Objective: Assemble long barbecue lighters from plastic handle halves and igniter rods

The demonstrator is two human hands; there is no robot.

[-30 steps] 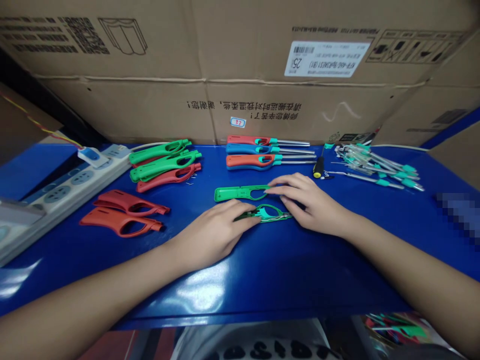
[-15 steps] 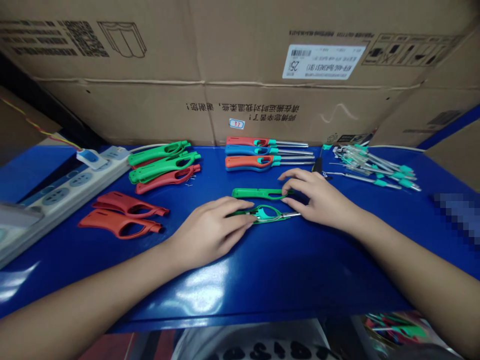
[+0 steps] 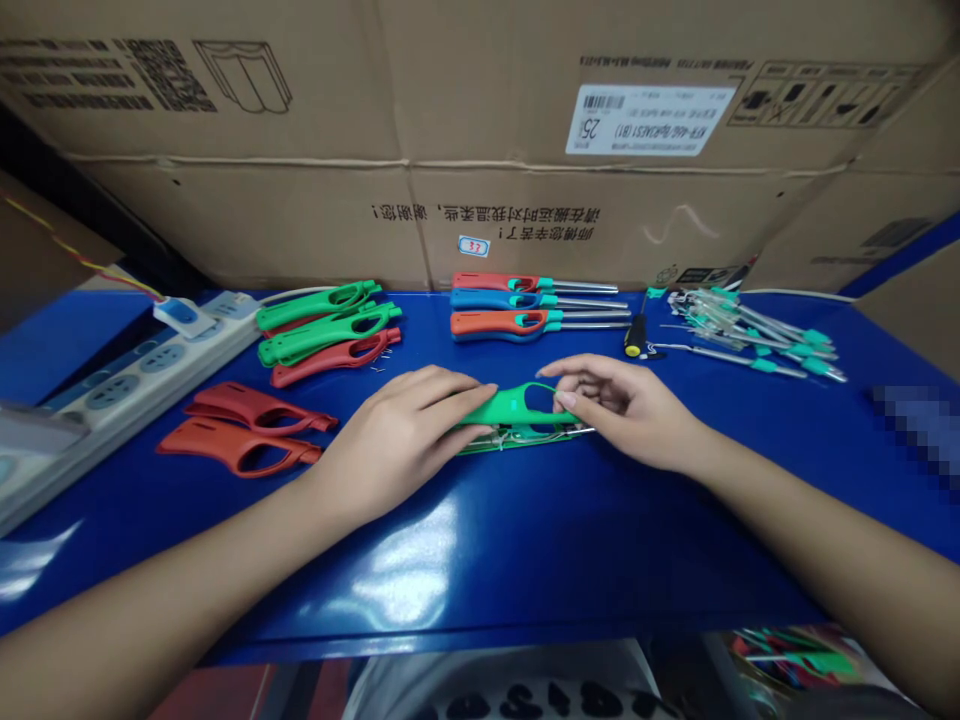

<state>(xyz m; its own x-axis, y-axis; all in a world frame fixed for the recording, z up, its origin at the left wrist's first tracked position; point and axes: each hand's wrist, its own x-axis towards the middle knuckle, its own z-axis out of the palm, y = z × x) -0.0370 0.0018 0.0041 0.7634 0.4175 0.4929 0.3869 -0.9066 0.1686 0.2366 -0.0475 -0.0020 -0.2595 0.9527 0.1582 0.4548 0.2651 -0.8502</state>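
Observation:
A green lighter shell half [image 3: 504,406], smooth side up, is held between my two hands. My left hand [image 3: 401,435] grips its handle end between thumb and fingers. The fingertips of my right hand [image 3: 634,408] pinch its end beyond the trigger loop. Directly below lies the matching green lower shell half [image 3: 480,450], with wires, a teal trigger piece and a metal tube [image 3: 581,431] in it. The upper half is over its far side, and a gap shows along the near edge. My left hand hides part of both halves.
Finished-looking lighters [image 3: 499,322] lie at the back, right of several green and red shells [image 3: 330,330]. Orange-red shells [image 3: 244,440] lie left, beside a power strip [image 3: 112,390]. A screwdriver [image 3: 636,335] and tube assemblies [image 3: 757,330] are back right, before a cardboard box [image 3: 300,220].
The upper green shell half has been picked up from behind the lower one and brought over it, turned smooth side up. My right hand has uncovered the screwdriver handle.

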